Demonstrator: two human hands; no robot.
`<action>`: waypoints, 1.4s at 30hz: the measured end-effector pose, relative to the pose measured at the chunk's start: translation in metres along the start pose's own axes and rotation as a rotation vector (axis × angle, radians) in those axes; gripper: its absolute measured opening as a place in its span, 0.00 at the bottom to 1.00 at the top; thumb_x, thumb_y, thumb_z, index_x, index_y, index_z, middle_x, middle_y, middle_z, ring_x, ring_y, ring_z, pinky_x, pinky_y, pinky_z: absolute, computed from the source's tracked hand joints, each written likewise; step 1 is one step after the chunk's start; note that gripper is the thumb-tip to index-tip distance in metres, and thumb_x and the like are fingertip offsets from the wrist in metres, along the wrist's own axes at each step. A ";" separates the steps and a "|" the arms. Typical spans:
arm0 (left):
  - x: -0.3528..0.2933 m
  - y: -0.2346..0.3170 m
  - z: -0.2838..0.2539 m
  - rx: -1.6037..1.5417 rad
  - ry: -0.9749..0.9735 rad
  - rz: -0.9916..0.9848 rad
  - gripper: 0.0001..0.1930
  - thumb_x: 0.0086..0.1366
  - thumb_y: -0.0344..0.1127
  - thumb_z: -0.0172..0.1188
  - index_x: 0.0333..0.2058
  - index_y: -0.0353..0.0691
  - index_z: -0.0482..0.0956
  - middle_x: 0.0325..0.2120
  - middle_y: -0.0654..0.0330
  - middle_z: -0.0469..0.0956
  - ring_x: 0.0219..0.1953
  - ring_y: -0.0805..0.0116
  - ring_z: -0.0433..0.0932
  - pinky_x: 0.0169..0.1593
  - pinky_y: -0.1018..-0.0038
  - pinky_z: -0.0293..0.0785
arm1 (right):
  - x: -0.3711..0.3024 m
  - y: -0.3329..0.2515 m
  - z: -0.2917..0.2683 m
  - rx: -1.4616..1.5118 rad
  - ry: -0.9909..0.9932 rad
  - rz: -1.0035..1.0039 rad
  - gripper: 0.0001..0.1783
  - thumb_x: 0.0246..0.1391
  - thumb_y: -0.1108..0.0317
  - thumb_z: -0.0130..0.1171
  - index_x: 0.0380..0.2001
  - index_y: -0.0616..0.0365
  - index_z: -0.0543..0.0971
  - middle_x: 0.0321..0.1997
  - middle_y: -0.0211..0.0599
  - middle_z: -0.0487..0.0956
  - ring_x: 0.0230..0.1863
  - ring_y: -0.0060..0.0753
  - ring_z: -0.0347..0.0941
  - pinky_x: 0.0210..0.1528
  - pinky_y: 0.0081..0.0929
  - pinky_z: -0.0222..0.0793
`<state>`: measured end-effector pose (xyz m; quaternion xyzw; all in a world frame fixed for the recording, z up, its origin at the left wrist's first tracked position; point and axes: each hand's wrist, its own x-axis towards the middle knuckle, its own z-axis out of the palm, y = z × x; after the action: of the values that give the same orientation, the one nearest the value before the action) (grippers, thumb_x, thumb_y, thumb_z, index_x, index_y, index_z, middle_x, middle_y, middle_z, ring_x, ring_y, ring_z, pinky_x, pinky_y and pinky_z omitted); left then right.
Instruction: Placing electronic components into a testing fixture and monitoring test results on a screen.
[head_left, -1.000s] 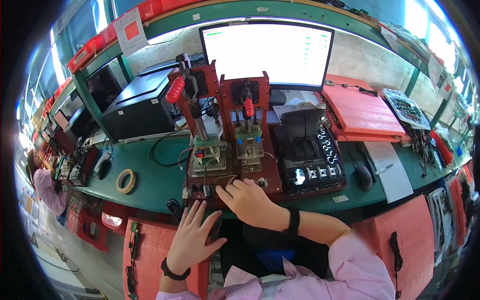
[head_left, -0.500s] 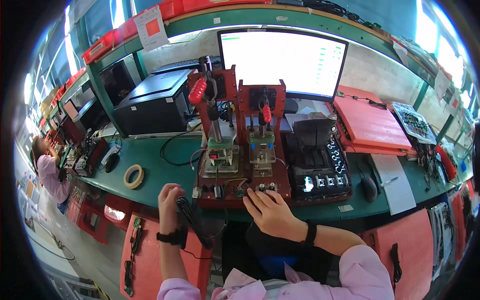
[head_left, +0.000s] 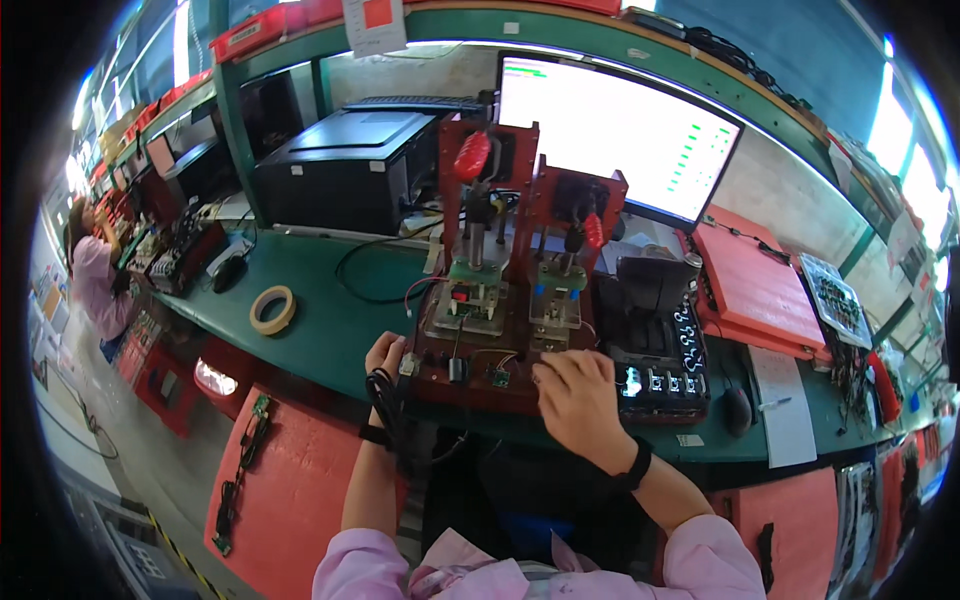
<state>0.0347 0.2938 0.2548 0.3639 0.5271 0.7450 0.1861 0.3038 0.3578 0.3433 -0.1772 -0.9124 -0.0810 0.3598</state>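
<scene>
Near the left front corner of the red test fixture (head_left: 425, 384), my left hand (head_left: 384, 354) is closed, with a bundled black cable (head_left: 388, 398) hanging from it over the wrist. Its fingertips are beside a small connector (head_left: 408, 366) on that corner. My right hand (head_left: 582, 408) lies over the fixture's right front part, fingers extended and slightly bent, hiding the controls below. A small green circuit board (head_left: 499, 377) with thin wires rests on the base between my hands. Above it are two clamps with red handles, the left handle (head_left: 472, 156) higher than the right handle (head_left: 593, 231).
A black device with lit digits (head_left: 692, 340) adjoins the fixture on the right, then a mouse (head_left: 737, 410) and paper (head_left: 783, 400). A tape roll (head_left: 272, 310) lies left. Behind stand a monitor (head_left: 610, 130) and black computer case (head_left: 330, 190). Another person (head_left: 95, 270) sits far left.
The view has shifted, so the bench appears turned. My left hand has come to the fixture's left corner with the cable. My right hand stays over the front controls, its fingers closer together.
</scene>
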 end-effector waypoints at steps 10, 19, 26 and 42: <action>-0.003 -0.008 0.000 0.113 0.089 0.015 0.11 0.58 0.34 0.53 0.21 0.34 0.69 0.14 0.67 0.62 0.21 0.80 0.60 0.25 0.79 0.58 | 0.011 0.003 0.001 0.050 0.004 -0.030 0.08 0.36 0.75 0.57 0.26 0.58 0.77 0.28 0.30 0.76 0.37 0.32 0.68 0.45 0.35 0.58; -0.003 -0.005 -0.001 0.218 0.114 0.013 0.11 0.58 0.35 0.53 0.22 0.32 0.70 0.13 0.65 0.64 0.19 0.78 0.61 0.24 0.78 0.59 | 0.018 0.012 -0.003 0.144 -0.022 0.004 0.04 0.36 0.76 0.59 0.21 0.56 0.79 0.24 0.28 0.77 0.33 0.31 0.69 0.44 0.33 0.57; 0.002 -0.012 -0.001 0.183 0.098 0.065 0.12 0.57 0.36 0.52 0.21 0.32 0.71 0.12 0.64 0.63 0.19 0.78 0.61 0.24 0.77 0.59 | 0.016 0.001 -0.002 0.041 0.022 -0.041 0.05 0.36 0.76 0.59 0.22 0.57 0.78 0.24 0.29 0.76 0.33 0.32 0.69 0.43 0.33 0.58; -0.004 -0.009 -0.005 0.118 0.041 -0.043 0.10 0.61 0.36 0.51 0.24 0.38 0.68 0.19 0.71 0.61 0.24 0.82 0.61 0.27 0.81 0.57 | 0.009 0.017 -0.015 0.216 0.022 0.113 0.04 0.35 0.79 0.58 0.19 0.62 0.73 0.21 0.35 0.69 0.26 0.39 0.66 0.28 0.30 0.64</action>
<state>0.0325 0.2914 0.2448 0.3474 0.5817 0.7157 0.1693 0.3135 0.3715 0.3613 -0.1876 -0.9005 0.0364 0.3906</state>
